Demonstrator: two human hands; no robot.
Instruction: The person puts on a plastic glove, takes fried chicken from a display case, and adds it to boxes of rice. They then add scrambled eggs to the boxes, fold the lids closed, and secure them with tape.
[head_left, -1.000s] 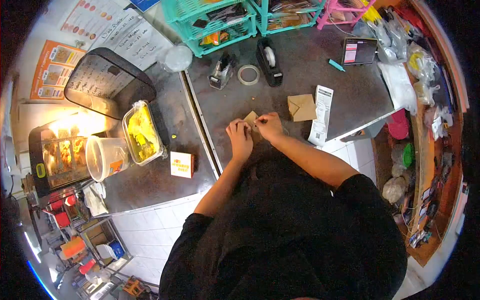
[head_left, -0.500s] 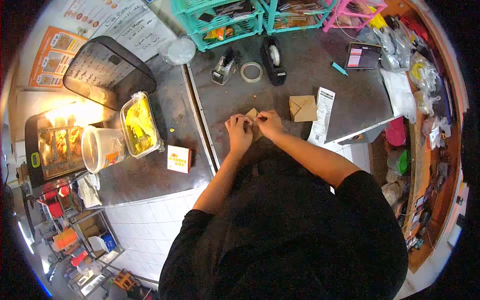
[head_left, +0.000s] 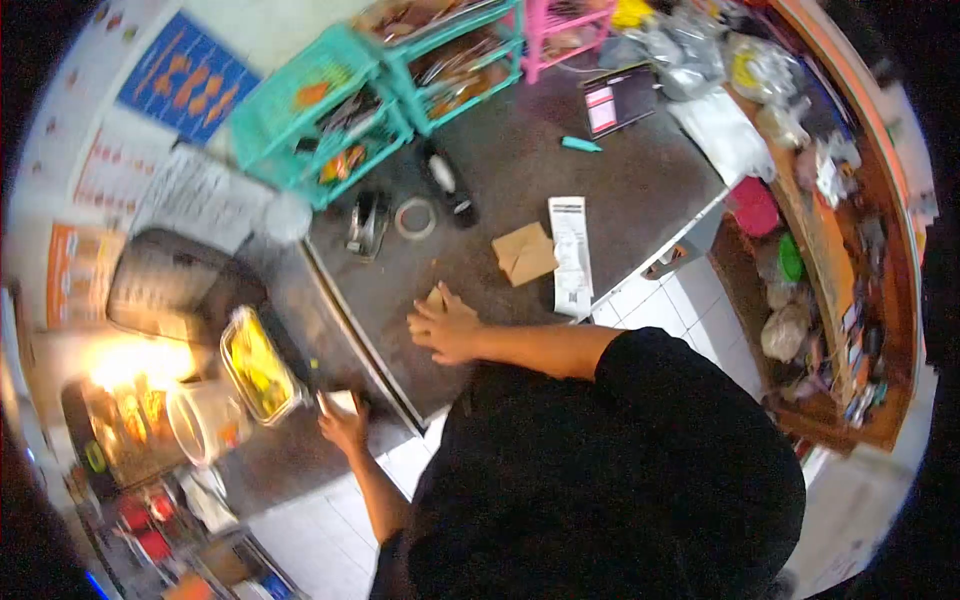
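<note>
Your left hand point(head_left: 345, 425) left the folded brown paper point(head_left: 435, 297) and closed on the small white box point(head_left: 338, 402), while your right hand point(head_left: 445, 328) stayed flat, pinning it.

My right hand point(head_left: 447, 328) flat, palm down, fingers spread, my left hand point(head_left: 345, 425) reaching out sideways, fingers curled

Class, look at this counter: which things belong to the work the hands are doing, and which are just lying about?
In hand:
right hand pressing a small brown packet
left hand on the small box

Lying about:
brown envelope
receipt
tape roll
tape dispenser
food tub
teal baskets
</note>
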